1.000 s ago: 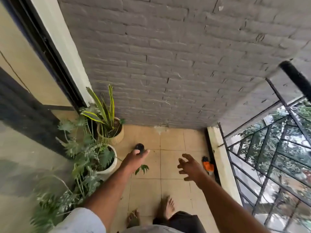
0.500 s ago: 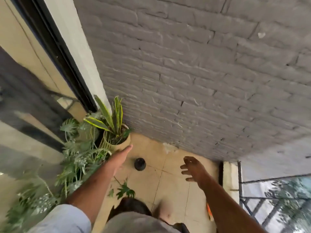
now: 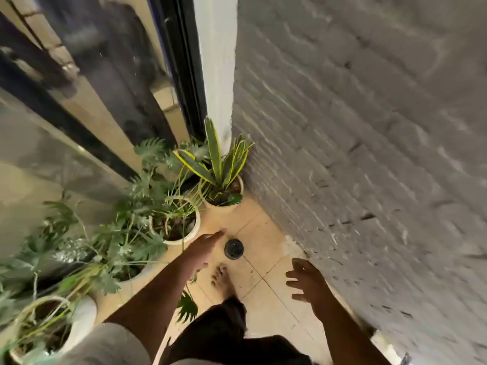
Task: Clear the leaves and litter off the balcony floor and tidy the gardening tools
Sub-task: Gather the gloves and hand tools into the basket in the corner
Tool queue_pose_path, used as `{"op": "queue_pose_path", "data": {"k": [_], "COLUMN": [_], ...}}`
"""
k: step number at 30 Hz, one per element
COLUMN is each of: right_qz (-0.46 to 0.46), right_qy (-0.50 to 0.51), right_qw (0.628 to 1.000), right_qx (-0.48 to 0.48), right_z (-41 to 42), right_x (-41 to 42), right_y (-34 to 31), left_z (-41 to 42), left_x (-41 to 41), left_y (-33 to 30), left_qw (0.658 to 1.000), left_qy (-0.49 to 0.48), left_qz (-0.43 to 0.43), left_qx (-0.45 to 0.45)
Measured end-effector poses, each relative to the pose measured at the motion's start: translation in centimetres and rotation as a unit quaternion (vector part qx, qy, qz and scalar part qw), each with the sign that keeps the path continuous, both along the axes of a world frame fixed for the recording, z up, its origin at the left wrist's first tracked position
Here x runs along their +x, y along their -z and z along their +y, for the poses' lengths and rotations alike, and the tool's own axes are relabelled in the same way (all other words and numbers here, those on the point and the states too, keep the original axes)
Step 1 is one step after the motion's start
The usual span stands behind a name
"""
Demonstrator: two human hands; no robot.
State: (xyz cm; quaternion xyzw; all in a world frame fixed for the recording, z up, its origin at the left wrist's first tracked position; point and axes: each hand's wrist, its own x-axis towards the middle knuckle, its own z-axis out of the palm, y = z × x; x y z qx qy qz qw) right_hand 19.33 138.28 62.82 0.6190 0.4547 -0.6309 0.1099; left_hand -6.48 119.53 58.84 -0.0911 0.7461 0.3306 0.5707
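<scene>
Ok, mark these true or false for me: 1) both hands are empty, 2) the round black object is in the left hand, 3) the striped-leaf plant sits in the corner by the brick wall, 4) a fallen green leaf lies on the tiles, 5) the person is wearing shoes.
1) True: the left hand and right hand hold nothing.
2) False: the round black object lies on the tiled floor, beside the left hand's fingers.
3) True: the striped-leaf plant stands against the brick wall.
4) True: a fallen leaf lies by the leg.
5) False: the foot is bare.
</scene>
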Motion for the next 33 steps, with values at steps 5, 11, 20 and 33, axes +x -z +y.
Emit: {"op": "queue_pose_path", "data": {"k": [5, 11, 20, 33], "right_qz": [-0.041, -0.092, -0.137, -0.135], "right_qy": [-0.074, -0.228, -0.279, -0.246], "right_qw": [0.996, 0.968, 0.940, 0.935], "right_qx": [-0.015, -0.039, -0.140, -0.216], "right_z": [4.0, 7.1, 6.1, 5.1], "right_x": [-4.7, -9.6, -15.9, -16.4], "right_y": [8.8, 25.4, 52.5, 63.9], "left_z": [2.3, 4.7, 3.3, 5.4], "left_x": [-1.1, -0.7, 6.1, 3.9], "left_y": [9.4, 25.2, 58.2, 58.2], "left_qw": [0.997, 0.989, 0.973, 0.930], "left_qy": [-0.054, -0.121, -0.213, -0.326], "left_qz": [-0.012, -0.032, -0.035, -0.165], "left_qx": [-0.046, -0.083, -0.079, -0.039]}}
